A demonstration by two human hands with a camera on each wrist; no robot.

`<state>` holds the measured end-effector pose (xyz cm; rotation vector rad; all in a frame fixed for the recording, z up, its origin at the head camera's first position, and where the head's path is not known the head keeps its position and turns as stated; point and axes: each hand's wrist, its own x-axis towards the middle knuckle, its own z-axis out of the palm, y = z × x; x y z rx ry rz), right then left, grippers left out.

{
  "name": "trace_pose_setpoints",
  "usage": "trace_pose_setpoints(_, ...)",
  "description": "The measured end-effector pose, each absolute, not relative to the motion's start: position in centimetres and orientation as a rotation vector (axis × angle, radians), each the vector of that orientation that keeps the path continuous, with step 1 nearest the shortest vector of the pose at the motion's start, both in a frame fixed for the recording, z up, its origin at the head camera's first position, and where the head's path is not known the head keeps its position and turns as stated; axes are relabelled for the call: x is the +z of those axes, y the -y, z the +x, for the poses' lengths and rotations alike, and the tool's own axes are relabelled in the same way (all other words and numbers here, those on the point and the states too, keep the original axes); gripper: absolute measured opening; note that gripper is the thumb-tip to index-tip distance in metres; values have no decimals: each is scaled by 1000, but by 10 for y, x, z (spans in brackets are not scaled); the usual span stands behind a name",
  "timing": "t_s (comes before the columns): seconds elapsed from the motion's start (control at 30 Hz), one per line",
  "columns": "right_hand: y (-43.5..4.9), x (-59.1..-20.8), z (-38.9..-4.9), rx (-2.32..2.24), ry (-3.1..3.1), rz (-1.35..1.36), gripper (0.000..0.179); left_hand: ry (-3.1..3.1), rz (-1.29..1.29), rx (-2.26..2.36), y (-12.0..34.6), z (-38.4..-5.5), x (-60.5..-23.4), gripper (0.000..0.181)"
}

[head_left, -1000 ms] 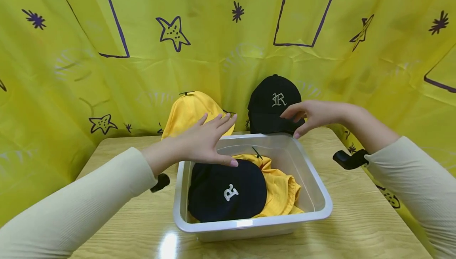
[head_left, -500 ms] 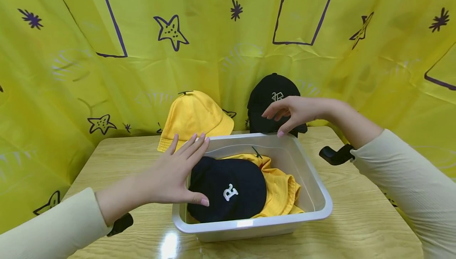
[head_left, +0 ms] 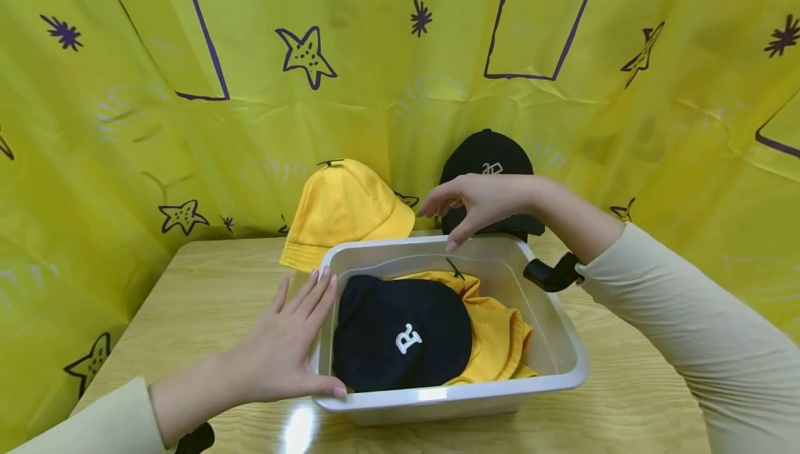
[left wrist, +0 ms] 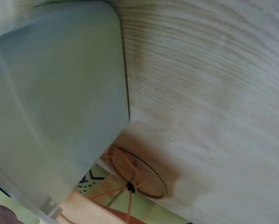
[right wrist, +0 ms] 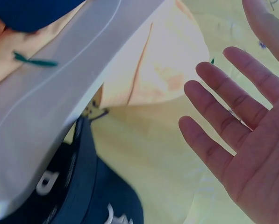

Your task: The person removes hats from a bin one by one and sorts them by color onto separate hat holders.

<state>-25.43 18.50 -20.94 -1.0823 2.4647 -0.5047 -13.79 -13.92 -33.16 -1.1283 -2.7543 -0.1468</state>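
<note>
A grey plastic tub [head_left: 437,398] stands on the table with a dark cap [head_left: 400,332] bearing a white letter R and a yellow cloth hat [head_left: 496,336] inside. My left hand [head_left: 275,353], fingers spread and straight, lies along the tub's left rim. Over the far rim hangs my right hand [head_left: 484,204], holding nothing; in the right wrist view its fingers [right wrist: 218,116] are extended. Behind the tub sit a yellow bucket hat [head_left: 350,207] and a black cap [head_left: 494,152], the latter partly hidden by my right hand.
The wooden table [head_left: 206,287] extends to both sides of the tub. A yellow curtain [head_left: 375,121] with dark star drawings hangs behind. In the left wrist view, an orange drawstring cord [left wrist: 130,182] shows by the table's edge.
My left hand has come left and nearer from above the dark cap to the tub's left rim. My right hand has moved left along the far rim, from before the black cap.
</note>
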Motion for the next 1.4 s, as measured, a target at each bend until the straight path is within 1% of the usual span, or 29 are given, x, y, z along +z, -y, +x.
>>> trace_pose_setpoints(0.3, -147, -223, -256, -495, -2365, -1198, 59, 2813, -1086, -134, 147, -134, -339, 117)
trace_pose_setpoints(0.83, -82, -281, -260, -348, -2212, -1368, 56, 2802, -1107, -95, 151, -135, -346, 113)
trace_pose_setpoints(0.93, -73, -293, -261, -331, -2208, -1406, 54, 2792, -1112, -80, 150, -135, -346, 114)
trace_pose_setpoints(1.17, -57, -320, -265, -198, -2240, -1523, 43, 2775, -1120, -65, 150, -134, -346, 113)
trace_pose_setpoints(1.4, -49, -336, -268, -42, -2253, -1550, 43, 2776, -1102, -66, 150, -134, -348, 113)
